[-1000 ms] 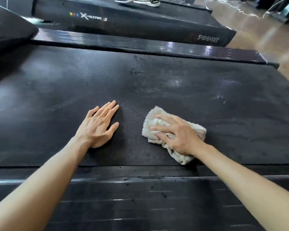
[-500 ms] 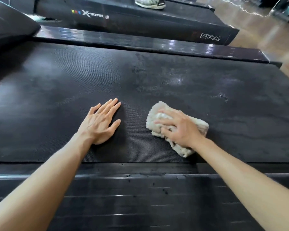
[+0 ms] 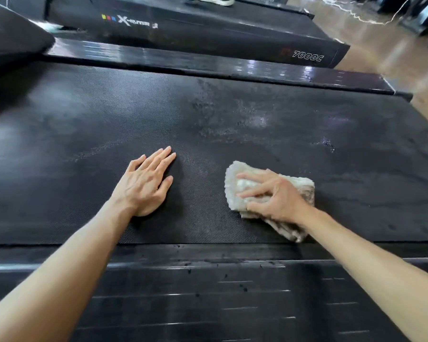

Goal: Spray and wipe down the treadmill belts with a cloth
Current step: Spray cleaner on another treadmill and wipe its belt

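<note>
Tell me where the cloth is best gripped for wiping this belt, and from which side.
Judging by its pose, from above: the cloth lies bunched flat on the treadmill belt, so the right hand does well pressing on its thick middle, fingers curled over the folds. The loose tail toward the near edge would only drag.

Gym: treadmill belt (image 3: pixel 232 124), neighbouring treadmill (image 3: pixel 208 38), wood floor (image 3: pixel 386 45).

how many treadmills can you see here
2. The near treadmill belt lies under both hands; a second treadmill, marked 7000C, stands behind it. More may sit out of frame.
</note>
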Available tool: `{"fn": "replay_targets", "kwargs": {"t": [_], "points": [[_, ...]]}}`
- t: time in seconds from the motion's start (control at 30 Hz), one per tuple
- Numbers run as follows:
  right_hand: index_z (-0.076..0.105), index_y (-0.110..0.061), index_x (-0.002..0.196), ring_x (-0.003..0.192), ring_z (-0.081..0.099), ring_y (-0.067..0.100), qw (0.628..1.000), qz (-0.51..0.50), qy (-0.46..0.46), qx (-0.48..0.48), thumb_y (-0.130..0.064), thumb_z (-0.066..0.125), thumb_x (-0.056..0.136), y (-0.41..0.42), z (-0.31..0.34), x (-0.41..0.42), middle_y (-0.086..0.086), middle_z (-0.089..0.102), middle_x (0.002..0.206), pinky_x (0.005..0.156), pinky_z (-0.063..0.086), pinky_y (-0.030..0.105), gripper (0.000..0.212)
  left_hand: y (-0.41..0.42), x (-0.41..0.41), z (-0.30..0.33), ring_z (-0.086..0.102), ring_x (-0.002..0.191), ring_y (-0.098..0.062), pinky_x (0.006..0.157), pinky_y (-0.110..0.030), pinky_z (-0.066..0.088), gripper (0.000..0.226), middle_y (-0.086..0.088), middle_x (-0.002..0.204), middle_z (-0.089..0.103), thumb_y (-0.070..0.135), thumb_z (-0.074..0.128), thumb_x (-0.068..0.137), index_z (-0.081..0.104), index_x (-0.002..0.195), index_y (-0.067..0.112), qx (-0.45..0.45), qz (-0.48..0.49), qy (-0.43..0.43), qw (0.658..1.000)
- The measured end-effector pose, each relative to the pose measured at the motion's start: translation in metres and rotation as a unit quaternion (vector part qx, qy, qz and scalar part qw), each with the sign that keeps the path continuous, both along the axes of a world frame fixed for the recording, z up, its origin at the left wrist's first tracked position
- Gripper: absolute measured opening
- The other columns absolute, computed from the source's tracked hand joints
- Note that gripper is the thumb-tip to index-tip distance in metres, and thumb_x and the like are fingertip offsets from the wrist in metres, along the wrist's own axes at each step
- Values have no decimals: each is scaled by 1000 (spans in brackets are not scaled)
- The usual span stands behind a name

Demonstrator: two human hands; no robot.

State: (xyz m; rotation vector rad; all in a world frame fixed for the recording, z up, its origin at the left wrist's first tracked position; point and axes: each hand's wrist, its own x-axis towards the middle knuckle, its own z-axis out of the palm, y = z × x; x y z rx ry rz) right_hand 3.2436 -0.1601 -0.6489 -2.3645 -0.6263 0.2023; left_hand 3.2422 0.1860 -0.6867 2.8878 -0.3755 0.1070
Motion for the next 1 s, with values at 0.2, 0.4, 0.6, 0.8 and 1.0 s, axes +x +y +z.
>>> {"fn": "replay_targets", "kwargs": {"t": [0.2, 0.4, 0.6, 0.8, 1.0], "points": [[80, -42, 105, 139, 48, 10, 997, 55, -34, -46, -55, 61, 77, 89, -3, -14, -20, 57, 145, 126, 17, 41, 36, 0, -1, 1, 2, 155, -3, 126, -35, 6, 69, 14, 169, 6, 52, 12, 95, 17, 161, 31, 2, 3, 1, 1000], [82, -40, 98, 134, 44, -11, 993, 120, 13, 4, -36, 70, 72, 37, -3, -32, -24, 60, 141, 119, 19, 24, 29, 0, 0, 4, 2, 155, -3, 126, -36, 6, 70, 14, 169, 6, 52, 10, 95, 16, 161, 31, 3, -1, 2, 1000], [73, -58, 99, 140, 44, 7, 997, -37, -31, -57, -64, 49, 68, 51, 0, 34, -27, 54, 146, 121, 32, 44, 40, 0, 0, 2, 2, 155, -3, 126, -36, 7, 69, 14, 169, 7, 53, 12, 95, 17, 161, 31, 3, -1, 2, 1000], [77, -47, 108, 142, 41, 5, 996, 73, -19, -41, -48, 59, 79, 66, -6, 3, -27, 55, 145, 121, 24, 31, 35, 0, -1, 3, -3, 154, -1, 126, -34, 4, 70, 15, 169, 3, 53, 10, 95, 15, 162, 31, 4, -3, 4, 1000], [72, -38, 124, 141, 43, 6, 994, -88, -25, -60, -40, 68, 89, 30, -2, 67, -22, 56, 145, 119, 32, 31, 35, 0, -1, 4, -4, 154, 1, 126, -34, 4, 70, 16, 169, 3, 54, 11, 95, 15, 161, 32, -6, -1, -1, 1000]]}}
